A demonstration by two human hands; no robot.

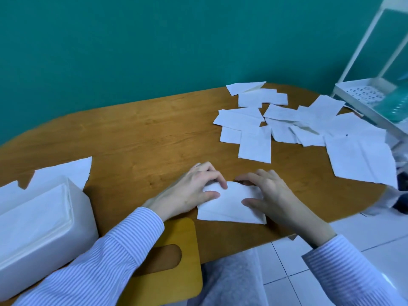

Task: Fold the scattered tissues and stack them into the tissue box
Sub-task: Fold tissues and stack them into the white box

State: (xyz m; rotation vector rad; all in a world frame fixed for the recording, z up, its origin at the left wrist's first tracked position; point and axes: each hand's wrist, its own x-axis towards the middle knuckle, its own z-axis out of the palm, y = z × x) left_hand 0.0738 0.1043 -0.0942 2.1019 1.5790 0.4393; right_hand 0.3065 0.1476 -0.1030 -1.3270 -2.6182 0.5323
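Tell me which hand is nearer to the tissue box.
Left. The left hand grips the tissue on the side toward the box; the right hand grips its far side.

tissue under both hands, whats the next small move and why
Probably press the raised fold flat. Both the left hand and the right hand pinch the tissue, whose far edge is curled over but still arched, not creased. The tissue box stands open at the left, ready afterwards.
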